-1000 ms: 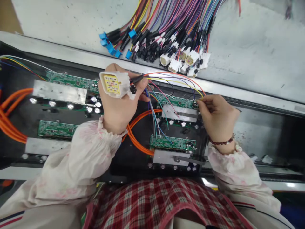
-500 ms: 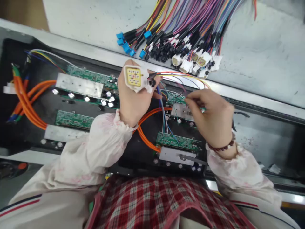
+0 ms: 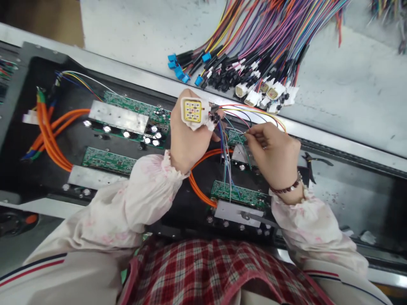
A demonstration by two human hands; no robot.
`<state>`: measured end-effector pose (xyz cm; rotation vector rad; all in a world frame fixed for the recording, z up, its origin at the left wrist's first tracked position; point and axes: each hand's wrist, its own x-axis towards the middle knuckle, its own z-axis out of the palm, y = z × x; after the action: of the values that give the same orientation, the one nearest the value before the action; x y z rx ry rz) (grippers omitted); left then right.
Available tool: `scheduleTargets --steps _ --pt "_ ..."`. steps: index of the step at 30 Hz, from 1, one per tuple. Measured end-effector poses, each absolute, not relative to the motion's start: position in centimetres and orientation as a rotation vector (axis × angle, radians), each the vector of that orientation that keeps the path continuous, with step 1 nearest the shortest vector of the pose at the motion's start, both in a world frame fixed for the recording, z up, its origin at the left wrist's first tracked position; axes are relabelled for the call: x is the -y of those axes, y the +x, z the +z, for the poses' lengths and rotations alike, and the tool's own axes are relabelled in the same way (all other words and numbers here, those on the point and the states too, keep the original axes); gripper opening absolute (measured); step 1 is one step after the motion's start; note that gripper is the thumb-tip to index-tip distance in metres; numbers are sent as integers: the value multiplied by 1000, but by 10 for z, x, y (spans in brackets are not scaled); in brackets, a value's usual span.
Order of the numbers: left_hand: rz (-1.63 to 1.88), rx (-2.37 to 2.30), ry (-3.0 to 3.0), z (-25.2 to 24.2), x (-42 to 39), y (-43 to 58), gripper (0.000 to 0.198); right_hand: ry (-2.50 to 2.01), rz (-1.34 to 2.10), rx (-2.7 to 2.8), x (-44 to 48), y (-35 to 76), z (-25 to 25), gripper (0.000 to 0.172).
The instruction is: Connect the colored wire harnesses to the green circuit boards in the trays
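My left hand (image 3: 192, 142) is closed around a wire harness, whose white connector (image 3: 192, 112) with a yellow face sits on top of the fist. Red, yellow and dark wires (image 3: 251, 108) arc from it toward my right hand (image 3: 273, 150). That hand pinches a thin dark wire between thumb and fingertips, above the upper right circuit board (image 3: 235, 136). Blue, white and teal wires (image 3: 226, 159) hang from the left hand down over the lower right circuit board (image 3: 237, 192). The left hand's fingertips are mostly hidden.
Many harnesses with blue plugs (image 3: 178, 71) and white connectors (image 3: 253, 98) lie along the bench (image 3: 133, 38). Pliers (image 3: 313, 163) rest to the right. Orange cables (image 3: 52, 142) and more circuit boards (image 3: 106, 159) fill the left of the black case (image 3: 19, 127).
The whole view has shifted, with bench and case appearing farther right. My right hand has come slightly nearer my left, its fingers now pinching a dark wire. My left hand keeps its hold.
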<state>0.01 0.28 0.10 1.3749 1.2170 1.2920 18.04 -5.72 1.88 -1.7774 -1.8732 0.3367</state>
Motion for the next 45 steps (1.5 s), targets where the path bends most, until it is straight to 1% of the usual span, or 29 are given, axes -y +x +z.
scheduleTargets --steps 3,7,9,11,13,17,20,27,34,41,45 --pt "1289 -1198 1364 1 -3 0 53 -1760 328 1883 54 179 17 6" --pt "1245 -1236 1331 4 -2 0 41 -1796 353 1887 55 180 14 3" --pt "1237 -1232 1303 7 -1 1 37 -1817 329 1903 60 182 18 7" --pt "1247 -1215 1278 8 -1 1 37 -1811 323 1991 68 185 24 13" --pt "1253 -1200 1263 7 -1 2 38 -1781 347 2089 74 186 31 15" --pt "1259 -1172 1245 3 -1 4 44 -1775 271 1950 71 183 39 10" --pt "1264 -1174 1264 1 -2 4 45 -1813 294 1908 59 178 33 6" --pt "1270 -1230 1378 4 -2 1 43 -1810 303 1925 53 180 15 8" --pt "1286 -1143 1236 3 -4 1 55 -1790 236 1910 55 179 17 6" --pt "1237 -1199 1290 8 -1 2 39 -1821 340 1882 53 180 12 8" --pt "1232 -1177 1301 7 -1 1 38 -1807 326 1918 53 180 13 7"
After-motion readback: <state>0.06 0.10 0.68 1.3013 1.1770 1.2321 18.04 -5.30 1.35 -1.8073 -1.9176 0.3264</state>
